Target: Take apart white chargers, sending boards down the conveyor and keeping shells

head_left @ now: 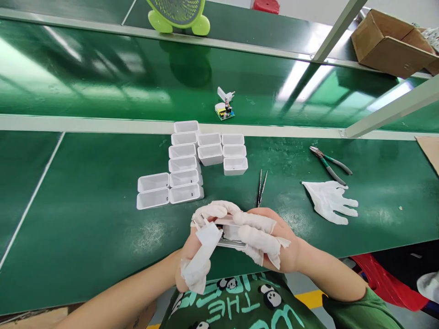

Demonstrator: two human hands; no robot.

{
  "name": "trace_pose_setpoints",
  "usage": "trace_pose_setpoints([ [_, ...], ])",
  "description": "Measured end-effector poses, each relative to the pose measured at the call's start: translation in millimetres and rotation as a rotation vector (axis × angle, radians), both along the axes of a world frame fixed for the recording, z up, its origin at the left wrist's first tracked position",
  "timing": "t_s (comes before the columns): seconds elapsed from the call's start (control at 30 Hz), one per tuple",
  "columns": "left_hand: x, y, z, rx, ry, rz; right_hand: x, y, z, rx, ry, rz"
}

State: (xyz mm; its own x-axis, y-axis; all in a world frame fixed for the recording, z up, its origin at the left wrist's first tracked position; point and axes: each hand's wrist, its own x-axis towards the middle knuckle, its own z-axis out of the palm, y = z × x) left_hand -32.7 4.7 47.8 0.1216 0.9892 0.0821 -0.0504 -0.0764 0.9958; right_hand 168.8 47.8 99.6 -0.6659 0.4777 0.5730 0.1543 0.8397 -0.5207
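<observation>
Both hands wear white finger coverings and meet close in front of my body. My left hand (197, 251) is closed around the left end of a white plastic housing (233, 243), its fingers over the far side. A white plug piece (209, 233) with two metal pins sits at that end, by my left thumb. On the right end, my right hand (270, 233) is closed with its fingers wrapped over the housing. Dark parts show inside the housing's opening, mostly hidden by fingers. Just beyond my right hand lie metal tweezers (261, 188).
Several white open boxes (187, 193) stand in rows beyond my hands. A circuit board (224, 112) with a white plug part lies farther back. To the right are green-handled cutters (329, 164) and a white glove (331, 201). A green fan (178, 16) and a cardboard box (391, 45) stand on the shelf.
</observation>
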Motion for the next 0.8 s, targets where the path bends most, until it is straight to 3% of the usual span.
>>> trace_pose_setpoints([
  [0.17,3,-2,15.3,0.066,0.021,0.028,0,5,12.5,-0.218,-0.078,0.006],
  [0.27,0,-3,23.7,0.123,0.17,0.059,11,24,21.8,-0.356,-0.031,-0.146],
  [0.33,-2,-3,28.2,0.143,0.288,0.074,20,53,26.0,-0.419,0.043,-0.333],
  [0.43,-2,-1,32.8,0.198,0.404,0.088,34,119,25.0,-0.519,0.036,-0.595],
  [0.53,0,4,32.1,0.359,0.617,0.149,42,188,14.3,-0.473,-0.056,-0.887],
  [0.67,1,11,25.6,0.648,0.86,0.31,43,246,-4.2,-0.44,0.002,-1.015],
  [0.8,-1,15,23.8,0.624,0.871,0.349,43,256,-13.7,-0.458,0.074,-1.001],
])
